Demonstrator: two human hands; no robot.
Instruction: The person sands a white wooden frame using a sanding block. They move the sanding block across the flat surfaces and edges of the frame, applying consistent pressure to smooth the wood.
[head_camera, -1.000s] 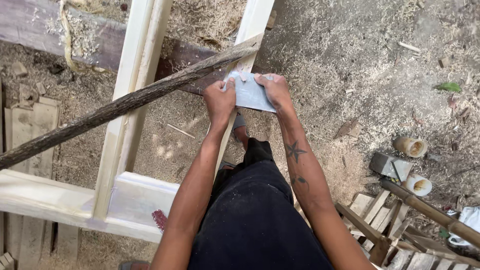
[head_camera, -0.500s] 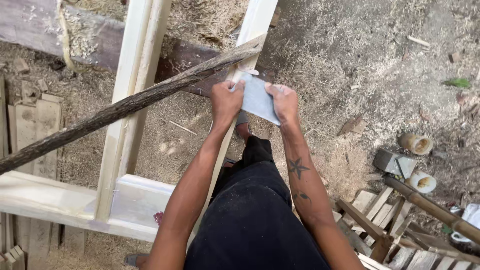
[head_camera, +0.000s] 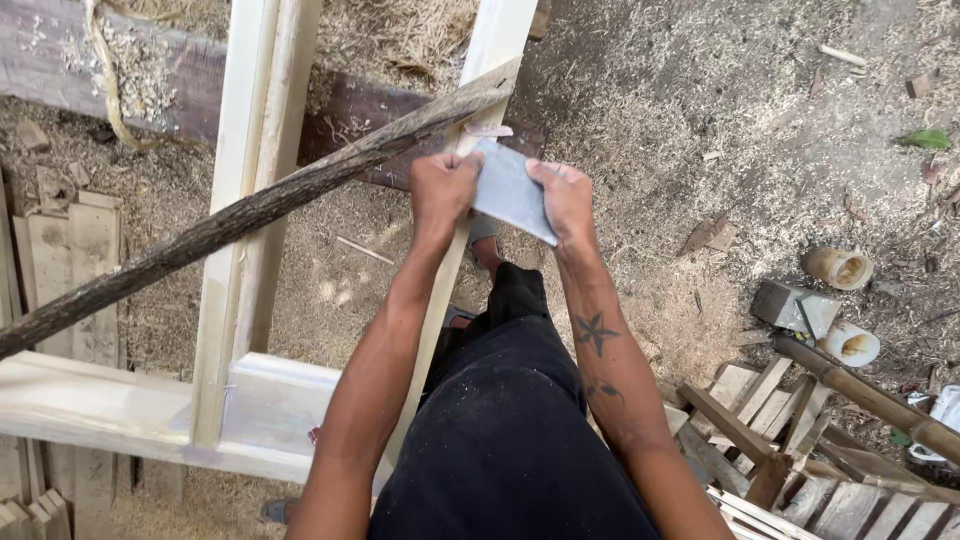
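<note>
Sheet: a pale grey-blue rectangular sheet of sandpaper (head_camera: 510, 190) lies pressed across a pale, planed wooden rail (head_camera: 480, 110) of a large frame, just below the point where a dark rough-barked pole (head_camera: 250, 215) crosses the rail.
Left hand: the left hand (head_camera: 443, 195) pinches the sheet's left edge, its grip closed on the sandpaper.
Right hand: the right hand (head_camera: 565, 200) clamps the right edge, its grip also closed on the sandpaper, fingers curled over the top.
Doing it well: judging by the hold, even pressure from both hands and strokes along the rail's length would keep the sheet flat and the rail's corners crisp.
Edges: the pole touches the rail just above the sheet, so upward room is short; a second pale upright (head_camera: 250, 200) stands well apart to the left.
Open room: the sawdust-covered ground (head_camera: 700, 120) lies open to the right; stacked wooden slats (head_camera: 760, 420) and two cut bamboo sections (head_camera: 838, 267) sit near the right forearm's far side.
</note>
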